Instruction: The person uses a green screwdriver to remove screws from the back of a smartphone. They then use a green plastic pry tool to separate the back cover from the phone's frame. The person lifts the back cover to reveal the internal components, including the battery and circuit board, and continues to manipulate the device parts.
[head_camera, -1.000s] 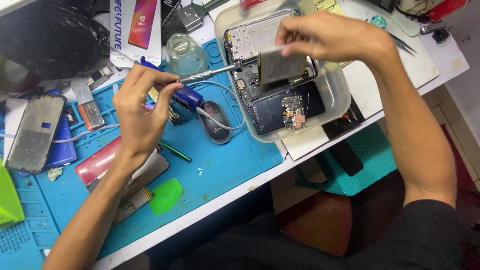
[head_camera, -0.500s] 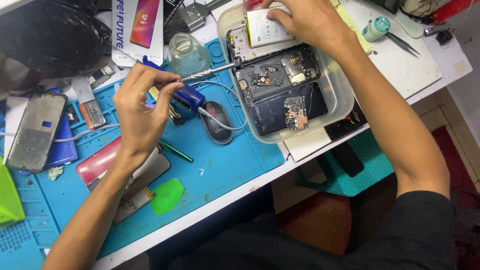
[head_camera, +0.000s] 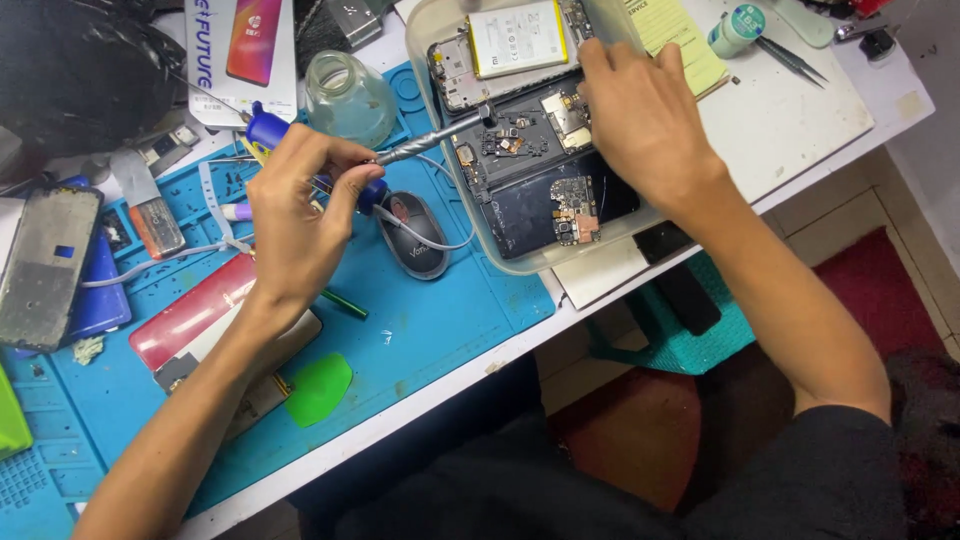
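We hold the screwdriver (head_camera: 400, 150) in our left hand (head_camera: 300, 215), fingers wrapped around its handle, tip over the tray (head_camera: 520, 262); our right hand (head_camera: 640, 115) rests in the tray, its finger state unclear.

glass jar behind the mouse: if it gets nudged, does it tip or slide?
The glass jar looks squat and wide-based, so it would probably slide rather than tip. It stands on the blue mat, which likely adds grip. Being glass, it is probably fragile and smooth to hold.

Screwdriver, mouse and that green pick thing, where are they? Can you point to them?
screwdriver (head_camera: 425, 140), head view, on the bare metal shaft between the left hand and the tray.
mouse (head_camera: 418, 232), head view, on the middle of its grey back.
green pick (head_camera: 318, 390), head view, on the middle of the flat green piece.
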